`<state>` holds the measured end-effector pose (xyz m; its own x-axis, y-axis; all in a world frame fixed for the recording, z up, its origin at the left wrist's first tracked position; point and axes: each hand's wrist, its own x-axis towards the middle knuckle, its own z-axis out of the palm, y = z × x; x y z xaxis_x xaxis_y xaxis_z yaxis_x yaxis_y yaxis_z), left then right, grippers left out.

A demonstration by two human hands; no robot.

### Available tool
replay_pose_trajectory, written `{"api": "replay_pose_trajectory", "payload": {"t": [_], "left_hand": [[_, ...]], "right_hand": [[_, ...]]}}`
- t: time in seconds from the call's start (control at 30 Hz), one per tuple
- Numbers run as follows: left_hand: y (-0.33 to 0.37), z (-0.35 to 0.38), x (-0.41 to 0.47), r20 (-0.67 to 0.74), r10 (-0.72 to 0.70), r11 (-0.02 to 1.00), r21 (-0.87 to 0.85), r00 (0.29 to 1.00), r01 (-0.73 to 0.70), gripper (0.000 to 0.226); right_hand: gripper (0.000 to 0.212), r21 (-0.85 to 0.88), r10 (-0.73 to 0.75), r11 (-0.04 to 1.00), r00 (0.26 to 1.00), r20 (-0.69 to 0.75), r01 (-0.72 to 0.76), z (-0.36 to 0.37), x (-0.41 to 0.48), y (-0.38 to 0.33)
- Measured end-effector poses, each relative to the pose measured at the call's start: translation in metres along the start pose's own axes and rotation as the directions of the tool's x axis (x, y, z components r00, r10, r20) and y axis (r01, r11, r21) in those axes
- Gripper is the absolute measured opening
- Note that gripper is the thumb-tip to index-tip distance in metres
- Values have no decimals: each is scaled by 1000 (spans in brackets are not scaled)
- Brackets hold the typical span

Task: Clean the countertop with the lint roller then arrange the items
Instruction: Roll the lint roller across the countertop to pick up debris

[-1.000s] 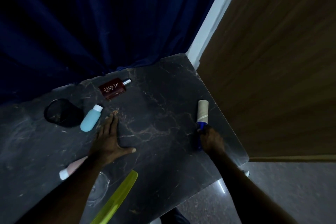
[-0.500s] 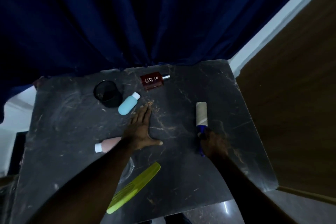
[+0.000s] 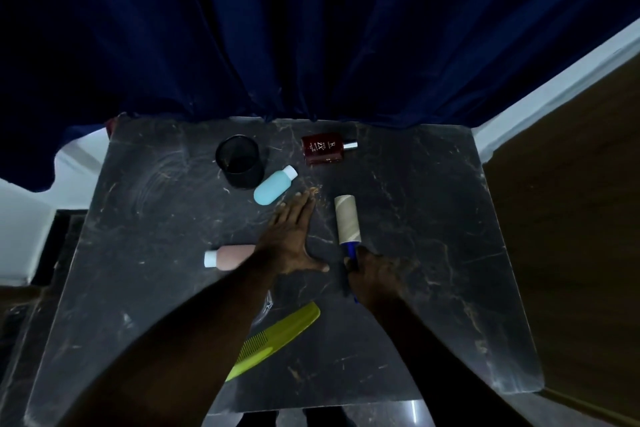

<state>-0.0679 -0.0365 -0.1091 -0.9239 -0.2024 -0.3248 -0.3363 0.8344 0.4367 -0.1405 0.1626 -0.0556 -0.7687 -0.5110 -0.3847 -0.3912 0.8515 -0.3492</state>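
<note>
The right hand (image 3: 375, 274) is clamped on the blue handle of the tan cardboard-cored lint roller (image 3: 347, 218), lying mid dark marble desk (image 3: 433, 218); the left hand (image 3: 291, 236) rests flat, fingers spread; roll slow overlapping strokes, pressing evenly, skirting the pale blue bottle (image 3: 273, 185).

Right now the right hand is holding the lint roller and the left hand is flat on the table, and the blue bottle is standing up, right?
Nearly. In the head view the light blue bottle lies on its side beside the black cup. The right hand does hold the lint roller, and the left hand is flat on the countertop.
</note>
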Motion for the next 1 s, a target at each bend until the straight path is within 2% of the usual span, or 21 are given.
{"api": "replay_pose_trajectory", "payload": {"t": [0.03, 0.07, 0.1, 0.23, 0.27, 0.33, 0.43, 0.57, 0.63, 0.73, 1.0], "left_hand": [[-1, -2, 1, -8, 10, 1000, -12, 1000, -10, 161], [-3, -2, 3, -12, 9, 999, -42, 1000, -10, 161], [-3, -1, 2, -21, -4, 999, -36, 1000, 3, 160], [-3, 3, 3, -38, 0, 1000, -9, 999, -1, 161], [-4, 2, 2, -42, -18, 1000, -15, 999, 17, 162], [-3, 2, 3, -41, -12, 1000, -19, 999, 11, 162], [-2, 2, 2, -30, -5, 1000, 3, 1000, 5, 162], [-2, 1, 3, -20, -21, 1000, -9, 1000, 21, 161], [-2, 0, 4, -9, -20, 1000, -19, 1000, 20, 161], [-2, 0, 3, -7, -8, 1000, -10, 1000, 8, 162], [1, -5, 3, 34, -5, 1000, 25, 999, 4, 162]], "right_hand": [[95, -134, -106, 986, 993, -48, 99, -2, -3, -7], [74, -275, -127, 955, 991, -41, 111, -3, -9, -11], [54, -357, -146, 929, 983, -114, 97, 0, -14, -14], [23, -360, -251, 922, 928, -276, 142, 9, -18, -22], [19, -324, -250, 933, 930, -270, 157, 10, -18, -23], [31, -252, -217, 953, 959, -183, 167, 9, -16, -25], [34, -332, -178, 934, 977, -114, 132, 9, -14, -24], [36, -144, -95, 986, 990, -105, 80, 14, -6, -16], [41, -106, -17, 994, 1000, -19, 15, 10, -5, -14], [35, -32, 64, 998, 995, 83, -61, 3, -1, -2], [43, 66, 227, 972, 974, -14, -226, -10, 3, 34]]}}
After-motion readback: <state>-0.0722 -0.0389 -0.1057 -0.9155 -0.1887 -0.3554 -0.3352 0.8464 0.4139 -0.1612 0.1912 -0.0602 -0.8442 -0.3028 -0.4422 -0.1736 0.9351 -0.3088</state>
